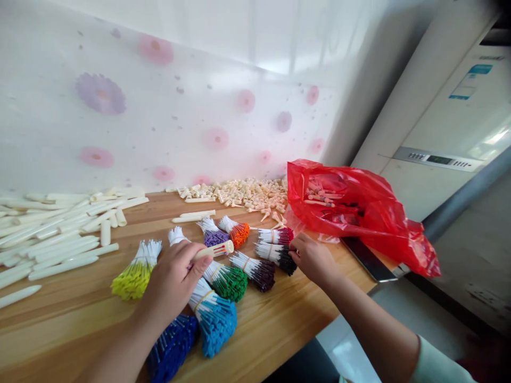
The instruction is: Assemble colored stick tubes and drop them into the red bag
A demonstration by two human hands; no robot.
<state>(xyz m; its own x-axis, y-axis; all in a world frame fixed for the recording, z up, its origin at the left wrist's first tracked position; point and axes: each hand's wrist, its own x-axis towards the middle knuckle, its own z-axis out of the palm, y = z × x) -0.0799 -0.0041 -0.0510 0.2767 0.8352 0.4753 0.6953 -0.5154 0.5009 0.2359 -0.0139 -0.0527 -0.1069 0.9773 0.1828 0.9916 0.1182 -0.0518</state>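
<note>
My left hand [179,268] is closed around a cream multicolour pen barrel [217,250], with coloured strips showing near its right end. At the coloured ends of the black refill bundle [277,255] and the red refill bundle [276,235], my right hand [313,258] has its fingers pinched; what lies between them is hidden. Rubber-banded refills lie about my hands: yellow [138,270], purple [213,233], orange [235,231], green [227,279], dark brownish-purple [255,270], light blue [213,316]. My left forearm partly covers the dark blue bundle [173,346].
Many white pen tubes [59,229] are piled at the left. Small cream pen parts [251,194] lie heaped along the wall. An open red plastic bag [351,202] holds more parts. Beneath its front edge, a dark phone [369,260] rests at the table's [279,330] right edge.
</note>
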